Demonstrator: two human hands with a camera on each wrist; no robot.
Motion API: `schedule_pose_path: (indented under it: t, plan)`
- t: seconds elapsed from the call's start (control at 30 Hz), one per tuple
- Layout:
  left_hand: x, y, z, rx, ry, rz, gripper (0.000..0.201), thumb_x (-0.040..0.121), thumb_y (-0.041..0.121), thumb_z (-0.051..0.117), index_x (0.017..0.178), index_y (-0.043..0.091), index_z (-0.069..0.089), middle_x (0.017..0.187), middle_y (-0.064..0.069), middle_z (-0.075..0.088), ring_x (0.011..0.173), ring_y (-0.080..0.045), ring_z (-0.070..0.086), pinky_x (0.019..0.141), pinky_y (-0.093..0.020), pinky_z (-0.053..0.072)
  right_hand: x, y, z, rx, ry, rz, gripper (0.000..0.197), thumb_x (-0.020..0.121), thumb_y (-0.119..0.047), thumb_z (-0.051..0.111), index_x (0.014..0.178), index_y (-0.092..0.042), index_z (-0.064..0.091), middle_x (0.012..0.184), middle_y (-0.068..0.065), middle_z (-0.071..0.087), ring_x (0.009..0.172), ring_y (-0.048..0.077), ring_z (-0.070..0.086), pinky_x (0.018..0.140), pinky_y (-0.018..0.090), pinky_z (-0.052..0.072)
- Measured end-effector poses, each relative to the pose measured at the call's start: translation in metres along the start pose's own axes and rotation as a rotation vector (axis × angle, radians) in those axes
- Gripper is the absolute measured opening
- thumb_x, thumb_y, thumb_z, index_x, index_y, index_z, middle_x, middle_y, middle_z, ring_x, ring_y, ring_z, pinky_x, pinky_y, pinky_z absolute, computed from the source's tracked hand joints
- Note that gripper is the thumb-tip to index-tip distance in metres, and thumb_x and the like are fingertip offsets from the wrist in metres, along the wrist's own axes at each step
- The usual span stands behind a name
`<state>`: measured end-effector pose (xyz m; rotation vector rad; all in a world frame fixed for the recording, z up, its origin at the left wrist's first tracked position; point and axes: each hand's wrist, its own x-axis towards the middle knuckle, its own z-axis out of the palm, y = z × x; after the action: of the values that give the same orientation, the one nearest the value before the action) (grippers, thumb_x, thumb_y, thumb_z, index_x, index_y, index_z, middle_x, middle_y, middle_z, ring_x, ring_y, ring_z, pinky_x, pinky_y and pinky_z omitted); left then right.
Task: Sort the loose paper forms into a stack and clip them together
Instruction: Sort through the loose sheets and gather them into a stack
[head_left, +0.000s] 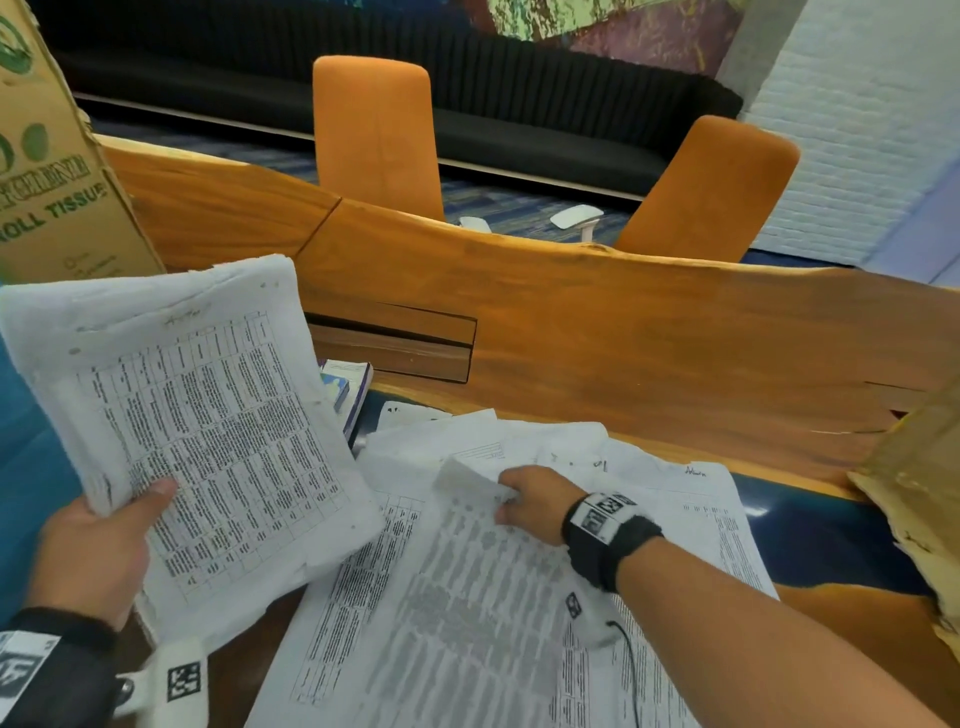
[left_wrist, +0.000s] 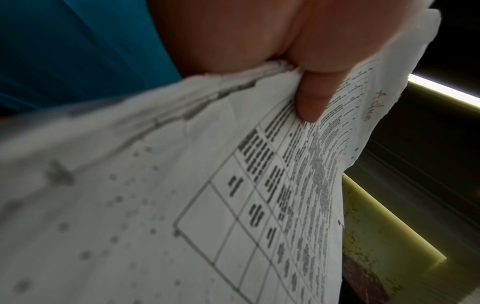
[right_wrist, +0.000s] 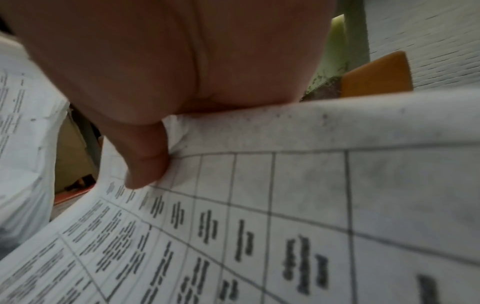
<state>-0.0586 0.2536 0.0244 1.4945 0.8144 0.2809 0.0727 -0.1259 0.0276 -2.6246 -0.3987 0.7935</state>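
The right hand (head_left: 530, 501) pinches a loose form (head_left: 467, 597) just right of the stack (head_left: 208, 415) (long axis tilted leftward) gripped by the left hand (head_left: 98, 551).

The right hand (right_wrist: 166, 67) is pinching a printed form (right_wrist: 259, 216), its thumb (right_wrist: 145, 164) pressing on the gridded sheet. An orange chair back (right_wrist: 376, 76) is showing beyond.

Around the desk

A brown cardboard box (head_left: 49, 171) printed with green "ROLL TISSUE" lettering stands at the far left of the wooden table (head_left: 649, 338). A small book (head_left: 349, 387) lies on the table near its recessed panel. Beyond the far edge are two orange chairs (head_left: 376, 130), a black sofa (head_left: 519, 104) and a white brick wall (head_left: 857, 130). Torn cardboard (head_left: 919, 509) shows at the right edge
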Motion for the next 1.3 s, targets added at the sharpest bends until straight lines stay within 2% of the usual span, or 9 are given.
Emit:
schedule_pose_path:
  t: [0.07,0.13,0.27,0.37,0.53,0.8,1.03,1.17,1.3]
  plan:
    - [-0.01,0.014,0.0,0.072,0.061,0.106,0.041,0.093,0.026,0.07,0.122,-0.003,0.063,0.122,-0.033,0.065,0.117,-0.053,0.059,0.1,-0.066,0.046,0.02,-0.021,0.009,-0.055,0.038,-0.002,0.019,0.086,-0.033,0.069,0.101,-0.024,0.06,0.105,0.0,0.061,0.101,0.023,0.059,0.082,0.033,0.047]
    - [-0.011,0.019,-0.005,0.038,0.083,0.149,0.039,0.096,0.019,0.066,0.123,-0.009,0.06,0.124,-0.037,0.062,0.118,-0.054,0.057,0.102,-0.066,0.044,0.037,-0.042,0.024,-0.192,0.103,-0.007,0.052,0.079,-0.046,0.071,0.123,-0.026,0.052,0.121,0.002,0.056,0.113,0.026,0.054,0.095,0.042,0.045]
    - [0.03,-0.029,-0.039,-0.11,-0.021,0.023,0.085,0.06,0.068,0.084,0.131,0.026,0.065,0.126,-0.007,0.072,0.115,-0.039,0.067,0.091,-0.074,0.047,0.06,-0.069,0.067,-0.308,0.125,-0.048,0.091,0.074,-0.06,0.071,0.144,-0.022,0.028,0.14,0.006,0.044,0.128,0.031,0.042,0.108,0.051,0.033]
    - [0.054,-0.058,-0.059,-0.125,-0.063,-0.017,0.09,0.051,0.072,0.084,0.131,0.036,0.064,0.125,-0.001,0.073,0.111,-0.034,0.07,0.087,-0.076,0.047,0.07,-0.071,0.089,-0.329,0.071,0.02,0.103,0.075,-0.056,0.074,0.15,-0.018,0.015,0.145,0.009,0.038,0.132,0.034,0.037,0.108,0.051,0.031]
    - [0.011,-0.006,-0.03,-0.102,-0.045,0.084,0.017,0.091,0.034,0.071,0.108,0.037,0.074,0.11,0.001,0.077,0.102,-0.034,0.072,0.086,-0.073,0.05,0.075,-0.061,0.079,-0.438,0.006,0.053,0.118,0.064,-0.061,0.081,0.15,-0.015,0.016,0.151,0.013,0.026,0.137,0.037,0.03,0.112,0.052,0.028]
    - [0.012,-0.005,-0.033,-0.079,-0.103,0.126,0.022,0.095,0.027,0.066,0.113,0.037,0.073,0.116,0.001,0.076,0.107,-0.034,0.07,0.092,-0.074,0.046,0.083,-0.07,0.065,-0.508,-0.024,0.043,0.094,0.068,-0.054,0.077,0.143,-0.021,0.03,0.144,0.009,0.035,0.131,0.037,0.036,0.103,0.058,0.036]
    - [0.032,-0.026,-0.048,-0.054,-0.11,0.144,0.066,0.076,0.061,0.076,0.131,0.027,0.063,0.129,-0.005,0.07,0.117,-0.036,0.067,0.092,-0.068,0.05,0.043,-0.096,0.069,-0.283,0.139,-0.173,0.016,0.093,-0.025,0.058,0.105,-0.015,0.054,0.101,0.009,0.061,0.094,0.03,0.059,0.079,0.04,0.047]
    - [0.048,-0.036,-0.049,-0.088,-0.082,0.176,0.057,0.08,0.061,0.071,0.133,0.039,0.061,0.127,0.008,0.07,0.115,-0.021,0.068,0.093,-0.05,0.052,0.002,-0.076,0.041,-0.033,0.08,-0.166,0.008,0.091,-0.024,0.06,0.089,-0.022,0.053,0.092,0.001,0.057,0.084,0.022,0.053,0.071,0.032,0.042]
    - [0.064,-0.041,-0.055,-0.146,-0.154,0.044,0.074,0.069,0.073,0.074,0.134,0.039,0.061,0.13,0.004,0.07,0.119,-0.03,0.067,0.095,-0.066,0.047,-0.023,-0.021,-0.008,-0.053,0.047,-0.059,0.013,0.085,-0.028,0.071,0.088,-0.025,0.059,0.088,-0.005,0.059,0.086,0.018,0.056,0.071,0.028,0.042]
